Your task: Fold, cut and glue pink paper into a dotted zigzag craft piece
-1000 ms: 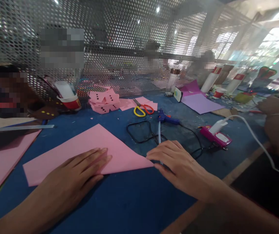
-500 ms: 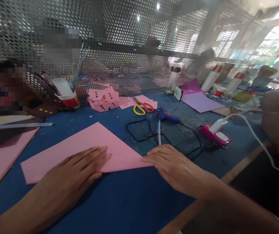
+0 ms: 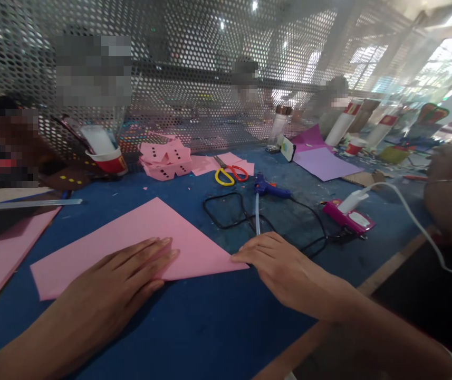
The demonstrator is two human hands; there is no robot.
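A folded sheet of pink paper (image 3: 158, 224) lies on the blue table, with one peak pointing away from me and a sharp tip at the right. Flat across its lower middle rests my left hand (image 3: 118, 277), fingers stretched out. My right hand (image 3: 279, 266) has its fingers pressed together at the paper's right tip; its fingertips touch the edge there. Just beyond my right hand is a blue glue gun (image 3: 271, 189) with a clear glue stick (image 3: 257, 214) in it and a black cord.
Scissors (image 3: 224, 177) lie near pink cut-outs (image 3: 166, 161). A pink power adapter (image 3: 348, 217) with a white plug sits right, before another person's arm (image 3: 449, 200). Pink sheets (image 3: 4, 264) are at left, a paper cup (image 3: 111, 162) behind, purple paper (image 3: 324, 162) farther back.
The view has shifted very slightly. Both hands stay almost where they were on the pink paper; a bit more of its right tip shows beside my right fingers.
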